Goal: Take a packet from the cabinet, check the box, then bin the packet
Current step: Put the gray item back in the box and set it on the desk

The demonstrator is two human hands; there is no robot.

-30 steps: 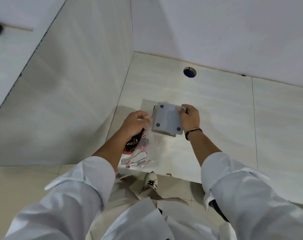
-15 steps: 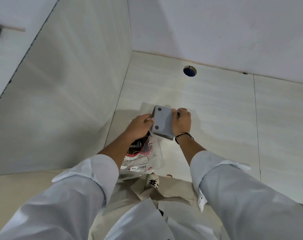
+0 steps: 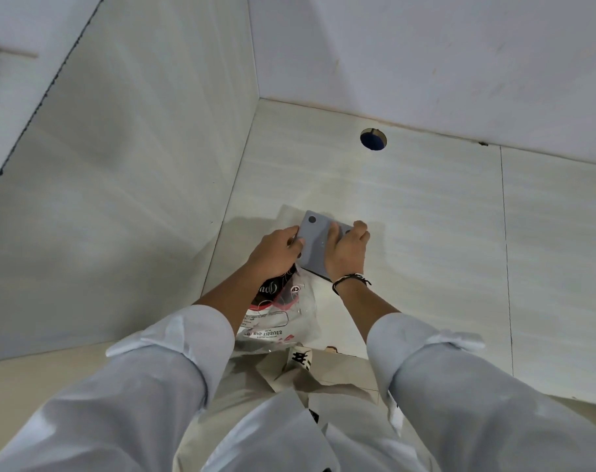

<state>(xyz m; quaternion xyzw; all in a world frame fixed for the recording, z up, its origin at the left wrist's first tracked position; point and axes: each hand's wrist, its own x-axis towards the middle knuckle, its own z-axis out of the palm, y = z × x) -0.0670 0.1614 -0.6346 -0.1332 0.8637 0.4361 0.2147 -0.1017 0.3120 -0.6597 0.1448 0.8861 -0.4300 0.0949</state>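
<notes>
A flat grey box (image 3: 315, 245) with dark round feet at its corners is held underside up over the pale cabinet shelf (image 3: 426, 233). My right hand (image 3: 346, 252) grips its right side, thumb across the bottom face. My left hand (image 3: 278, 250) touches the box's left edge and also pinches a clear plastic tissue packet (image 3: 278, 315) with black, red and white print, which hangs down below that hand. Part of the packet is hidden behind my left wrist.
The shelf has a round hole (image 3: 373, 139) near the back wall (image 3: 426, 63). A side panel (image 3: 136, 182) rises on the left. Below the shelf's front edge are a beige floor (image 3: 34, 379) and a shoe tip (image 3: 300, 359). White sleeves fill the foreground.
The box has tilted and turned more edge-on, and my right hand has slid further over its underside. Both hands have drawn closer together; the packet still hangs from my left hand.
</notes>
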